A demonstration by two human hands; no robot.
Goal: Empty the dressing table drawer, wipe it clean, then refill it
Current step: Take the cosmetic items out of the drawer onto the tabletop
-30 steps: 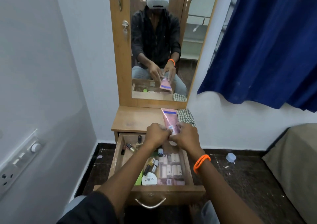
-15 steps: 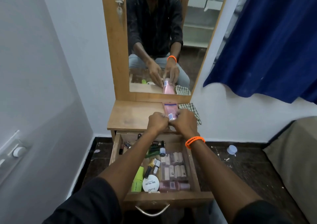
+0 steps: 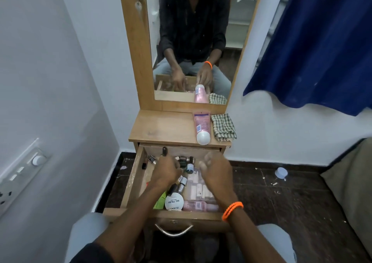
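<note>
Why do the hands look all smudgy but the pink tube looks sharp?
In the head view, the left hand and right hand are smeared by motion blur over the drawer; the pink tube lying on the tabletop looks crisp. The wide lens bends the wall edges, and the mirror looks dim.

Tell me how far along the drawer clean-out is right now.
Barely started. Done: one pink tube lies on the tabletop beside the checked cloth. In hand: nothing yet; the left hand and right hand hover open over the drawer, apparently reaching for the next item. Left: the drawer holds many bottles, then wiping and refilling.
</note>
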